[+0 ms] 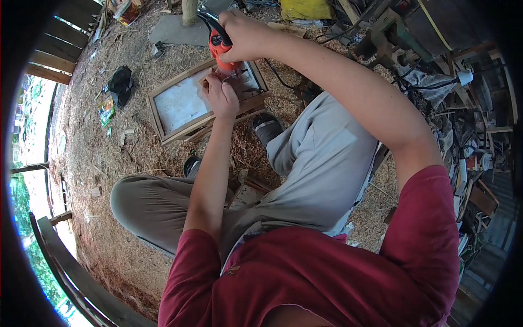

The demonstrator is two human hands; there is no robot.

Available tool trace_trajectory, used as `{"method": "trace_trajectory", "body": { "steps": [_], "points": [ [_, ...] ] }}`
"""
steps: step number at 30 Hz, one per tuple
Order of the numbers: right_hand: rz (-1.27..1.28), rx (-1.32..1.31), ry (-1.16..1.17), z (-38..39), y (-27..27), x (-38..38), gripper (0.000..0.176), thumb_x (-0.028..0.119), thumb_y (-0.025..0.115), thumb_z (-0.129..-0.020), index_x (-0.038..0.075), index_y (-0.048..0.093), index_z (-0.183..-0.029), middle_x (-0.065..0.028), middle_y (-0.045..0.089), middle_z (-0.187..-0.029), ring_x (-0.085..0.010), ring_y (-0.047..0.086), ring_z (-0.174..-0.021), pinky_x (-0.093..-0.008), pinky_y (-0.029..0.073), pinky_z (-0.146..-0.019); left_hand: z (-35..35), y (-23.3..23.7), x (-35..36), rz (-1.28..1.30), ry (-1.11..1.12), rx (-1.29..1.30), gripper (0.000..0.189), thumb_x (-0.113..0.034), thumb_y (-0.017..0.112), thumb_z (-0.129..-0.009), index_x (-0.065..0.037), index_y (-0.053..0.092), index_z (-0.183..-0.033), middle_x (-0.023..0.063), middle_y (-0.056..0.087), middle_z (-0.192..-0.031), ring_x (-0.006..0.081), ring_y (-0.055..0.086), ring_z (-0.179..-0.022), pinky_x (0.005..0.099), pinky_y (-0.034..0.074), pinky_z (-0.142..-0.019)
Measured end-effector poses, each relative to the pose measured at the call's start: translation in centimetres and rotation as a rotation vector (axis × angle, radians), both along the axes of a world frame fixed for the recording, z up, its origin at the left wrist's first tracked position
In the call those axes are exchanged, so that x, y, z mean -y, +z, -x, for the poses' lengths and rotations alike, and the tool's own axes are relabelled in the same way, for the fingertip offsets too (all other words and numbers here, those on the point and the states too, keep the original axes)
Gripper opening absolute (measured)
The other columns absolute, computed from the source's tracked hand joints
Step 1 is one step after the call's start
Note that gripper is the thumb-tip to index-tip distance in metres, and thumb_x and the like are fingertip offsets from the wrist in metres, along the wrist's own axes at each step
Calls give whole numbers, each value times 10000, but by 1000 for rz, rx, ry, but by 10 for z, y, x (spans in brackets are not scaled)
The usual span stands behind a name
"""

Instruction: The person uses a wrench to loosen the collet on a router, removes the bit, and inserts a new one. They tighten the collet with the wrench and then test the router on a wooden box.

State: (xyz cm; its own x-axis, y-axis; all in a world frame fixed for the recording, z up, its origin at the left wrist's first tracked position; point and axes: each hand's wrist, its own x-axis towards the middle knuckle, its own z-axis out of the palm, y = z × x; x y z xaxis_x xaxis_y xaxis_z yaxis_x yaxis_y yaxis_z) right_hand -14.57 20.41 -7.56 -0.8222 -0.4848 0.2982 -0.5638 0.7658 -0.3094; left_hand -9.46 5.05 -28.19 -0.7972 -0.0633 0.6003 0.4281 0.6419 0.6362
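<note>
My right hand [235,36] is wrapped round the body of an orange-red and black power tool [219,48], held upright with its lower end down at a low framed table [154,117]. Its exact kind is hard to make out. Close beside the tool's lower end, my left hand [222,99] is closed with its fingertips on a small brown piece of wood [205,80]. The fingers hide most of that piece. Under both hands lies the table's pale, dusty top [182,103], bordered by a wooden frame.
A black cord [280,80] runs right of the table. Wood shavings cover the ground [103,158]. A black plastic bag [120,86] lies to the left, and a grey flat board [185,31] beyond the table. Scrap and a green metal machine [388,35] crowd the right.
</note>
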Motion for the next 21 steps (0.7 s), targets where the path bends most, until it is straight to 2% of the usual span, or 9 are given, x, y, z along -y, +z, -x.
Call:
{"method": "trace_trajectory", "body": {
  "steps": [4,7,10,13,15,17,19,20,21],
  "points": [
    [16,4,16,2,-3,0,758,321,856,-656,-75,537,-1217,-259,577,-1202,-393,650,-1094,-400,541,-953,-4,4,2,15,-67,-48,374,-151,466,-977,49,497,-1291,263,569,-1329,422,510,-1249,525,260,-1127],
    [15,-12,54,2,-2,-1,753,315,853,-650,-78,538,-1211,-257,582,-1188,-394,649,-1088,-404,542,-949,-12,14,-3,97,77,-92,283,-126,509,-987,23,571,-1219,228,574,-1279,392,533,-1163,539,302,-1078],
    [25,-24,26,1,-3,-1,735,306,852,-642,-74,540,-1189,-248,584,-1167,-396,649,-1080,-411,548,-936,-24,26,-10,29,105,26,176,-89,549,-989,6,618,-1121,216,570,-1213,374,509,-1136,503,344,-1024],
    [44,-8,14,2,-3,-1,720,298,852,-636,-68,539,-1171,-234,578,-1148,-397,650,-1072,-417,554,-921,-31,39,-19,-384,-28,240,113,-55,546,-994,-3,635,-1043,218,545,-1173,364,513,-1103,455,393,-955],
    [18,-8,20,2,-3,-1,721,297,852,-632,-67,535,-1168,-231,572,-1144,-397,650,-1069,-418,556,-916,-36,53,-28,-556,-33,462,157,-46,532,-1001,17,596,-1130,225,533,-1170,363,528,-1078,435,411,-942],
    [19,0,19,2,-2,1,723,296,852,-630,-66,533,-1169,-232,567,-1141,-398,651,-1063,-419,557,-912,-35,48,-36,-532,33,421,243,-50,513,-1009,39,529,-1236,236,527,-1195,360,545,-1067,427,423,-950],
    [45,18,9,3,-7,2,725,294,850,-629,-64,532,-1173,-236,564,-1140,-401,652,-1056,-421,559,-908,-29,36,-46,-312,160,117,369,-68,489,-1019,61,433,-1360,252,526,-1248,354,565,-1071,429,429,-978],
    [50,-6,17,5,-8,2,726,293,850,-628,-62,532,-1175,-236,563,-1140,-402,653,-1051,-423,560,-904,-29,31,-47,-352,127,165,415,-78,478,-1022,70,376,-1397,263,515,-1284,355,558,-1107,424,418,-1005],
    [54,-30,26,6,-11,1,726,292,850,-627,-61,532,-1176,-237,562,-1140,-403,654,-1047,-425,561,-901,-36,48,-48,-392,94,214,465,-88,466,-1026,79,319,-1434,274,505,-1320,356,551,-1143,419,408,-1033]
  ]
}}
